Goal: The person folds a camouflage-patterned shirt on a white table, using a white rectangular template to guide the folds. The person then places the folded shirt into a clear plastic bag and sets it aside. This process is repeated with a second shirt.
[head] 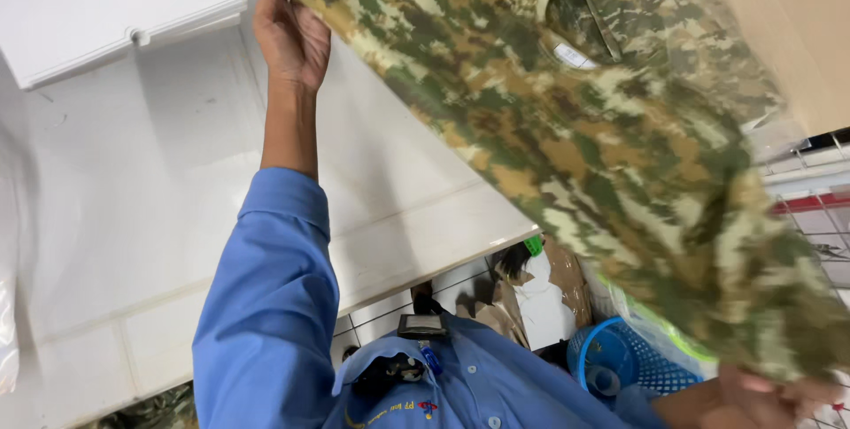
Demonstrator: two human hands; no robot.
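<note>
I hold a camouflage garment [567, 128] in green, tan and brown, spread out between both hands over a white table [133, 216]. My left hand [288, 30], on a blue-sleeved arm, grips one end of the cloth at the top left. My right hand [753, 398] grips the other end at the bottom right, with only its fingers showing. A small white label [574, 55] sits at the garment's collar.
A flat white board [106, 4] lies on the table's far left corner. A brown cardboard box [779, 22] stands at the top right, above a wire rack [823, 225]. Below the table edge are a blue plastic basket [620, 358] and crumpled paper and bags [540, 296].
</note>
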